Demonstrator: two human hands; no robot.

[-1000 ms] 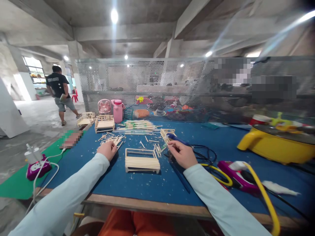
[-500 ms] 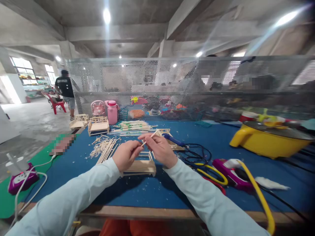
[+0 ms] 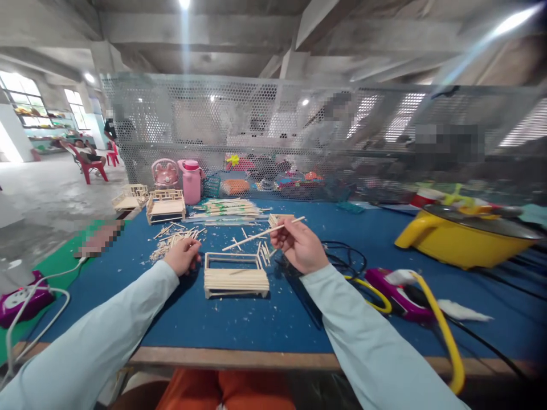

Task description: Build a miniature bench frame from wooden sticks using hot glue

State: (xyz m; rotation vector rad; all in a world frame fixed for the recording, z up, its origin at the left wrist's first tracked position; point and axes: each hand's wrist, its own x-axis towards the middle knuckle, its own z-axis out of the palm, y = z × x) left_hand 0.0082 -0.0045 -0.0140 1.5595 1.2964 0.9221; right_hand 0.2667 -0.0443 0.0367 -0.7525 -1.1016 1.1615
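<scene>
My right hand [image 3: 299, 246] pinches a thin wooden stick [image 3: 252, 234], which slants down to the left above the table. My left hand [image 3: 183, 256] is closed with curled fingers beside a pile of short stick pieces [image 3: 164, 245]; whatever it may hold is hidden. Between and below the hands stands a small wooden bench-like frame [image 3: 236, 280] with a slatted top and an open rectangle at its back. Several loose short sticks [image 3: 264, 251] lie just right of this frame, near my right hand.
Two small wooden models [image 3: 166, 206] stand back left, near a pink bottle [image 3: 192, 182]. A stick bundle [image 3: 226, 210] lies behind the hands. To the right are black cables [image 3: 348, 256], a purple power strip [image 3: 399, 296] and a yellow pan [image 3: 465, 236]. A perforated metal screen [image 3: 200, 125] borders the back.
My hands have moved apart, the left going left to the stick pieces. The stick that was between both hands is now in my right hand alone. The view has shifted slightly.
</scene>
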